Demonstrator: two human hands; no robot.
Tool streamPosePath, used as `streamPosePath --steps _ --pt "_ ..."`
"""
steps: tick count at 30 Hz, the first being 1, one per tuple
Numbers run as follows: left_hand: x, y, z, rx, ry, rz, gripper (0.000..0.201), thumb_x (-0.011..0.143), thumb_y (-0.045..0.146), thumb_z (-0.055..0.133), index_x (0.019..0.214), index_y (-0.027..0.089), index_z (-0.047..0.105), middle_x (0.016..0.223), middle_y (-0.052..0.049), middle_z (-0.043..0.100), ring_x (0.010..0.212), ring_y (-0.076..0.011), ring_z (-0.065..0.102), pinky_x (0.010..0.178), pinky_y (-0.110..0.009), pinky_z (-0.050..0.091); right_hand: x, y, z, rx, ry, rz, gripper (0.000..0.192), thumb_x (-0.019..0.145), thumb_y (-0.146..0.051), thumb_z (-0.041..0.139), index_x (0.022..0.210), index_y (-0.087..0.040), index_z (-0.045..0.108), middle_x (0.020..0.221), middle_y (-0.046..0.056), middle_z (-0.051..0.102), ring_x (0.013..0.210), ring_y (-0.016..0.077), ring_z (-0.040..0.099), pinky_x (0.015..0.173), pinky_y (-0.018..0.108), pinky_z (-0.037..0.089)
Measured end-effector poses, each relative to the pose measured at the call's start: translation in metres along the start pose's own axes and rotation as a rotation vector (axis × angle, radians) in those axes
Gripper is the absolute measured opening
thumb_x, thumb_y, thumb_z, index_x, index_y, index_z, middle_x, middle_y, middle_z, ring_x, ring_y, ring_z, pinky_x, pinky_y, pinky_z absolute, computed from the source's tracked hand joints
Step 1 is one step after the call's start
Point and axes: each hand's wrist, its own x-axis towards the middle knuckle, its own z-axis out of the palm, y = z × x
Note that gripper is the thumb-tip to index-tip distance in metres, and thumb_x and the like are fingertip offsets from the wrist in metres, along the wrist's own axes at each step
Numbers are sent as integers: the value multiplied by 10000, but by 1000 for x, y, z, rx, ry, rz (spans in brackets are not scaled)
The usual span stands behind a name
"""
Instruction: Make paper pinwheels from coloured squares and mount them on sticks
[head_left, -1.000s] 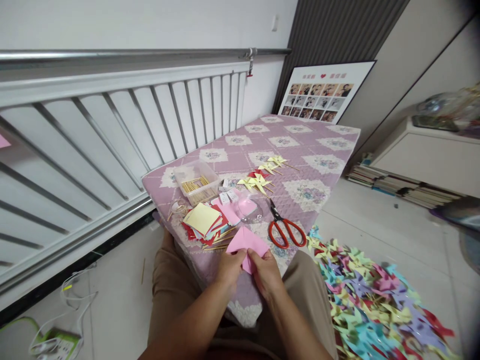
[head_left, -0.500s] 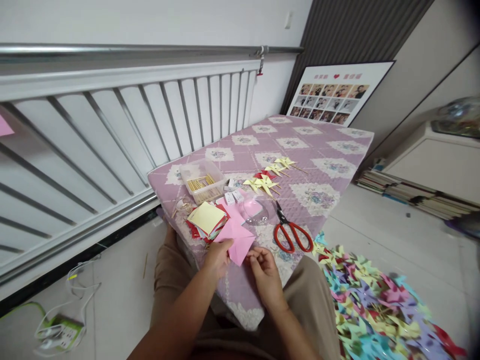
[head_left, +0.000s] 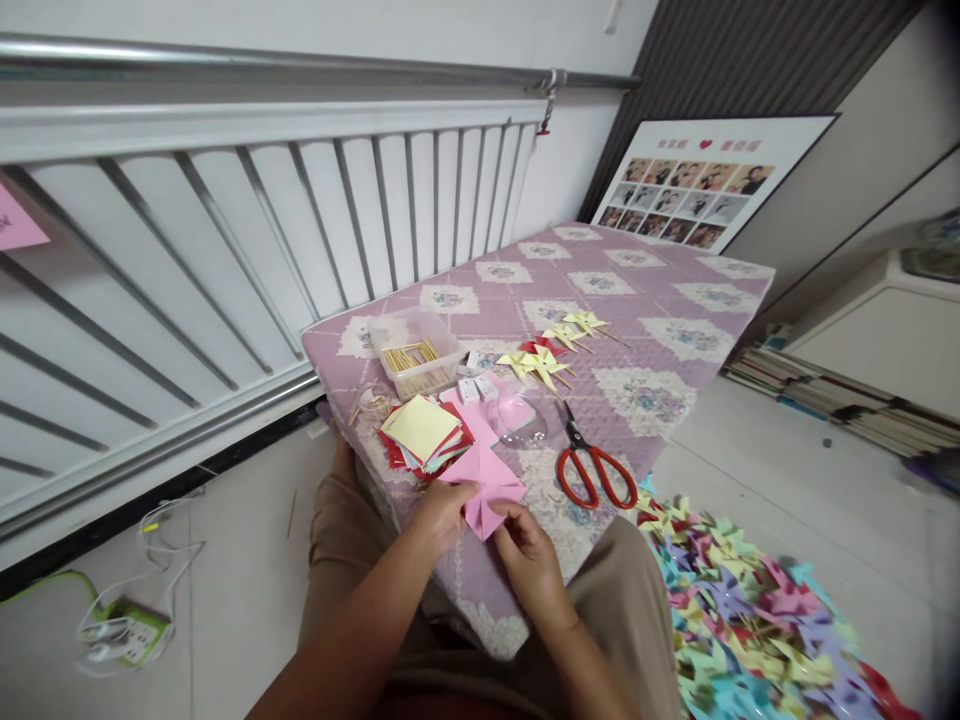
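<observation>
Ppr point(head_left: 491, 484) (pink) btwn LH point(head_left: 444, 512) & RH point(head_left: 531, 560)

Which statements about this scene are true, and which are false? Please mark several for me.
1. The left hand holds pink paper. True.
2. The right hand holds the scissors. False: they lie on the patterned cloth.
3. The paper stack is yellow on top. True.
4. The plastic box has its lid on. False: it is open, with sticks inside.
5. Colourful pinwheels lie piled on the floor. True.
</observation>
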Motion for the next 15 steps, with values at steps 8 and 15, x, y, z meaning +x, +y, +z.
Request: streamPosePath --steps 8,15 --pt "4 -8 -2 98 39 36 197 492 228 808 549 173 628 512 28 568 548 -131 514 584 -256 403 2 -11 -1 -50 4 19 155 817 -375 670 797 -222 688 757 18 661 736 203 584 714 293 458" --pt "0 -12 -6 202 108 25 132 553 212 785 602 205 663 485 17 588 618 -203 603 590 -272 421 7 -13 1 -81 77 27 188 808 -393 660 739 -218 666 725 15 632 714 206 551 712 303 444"
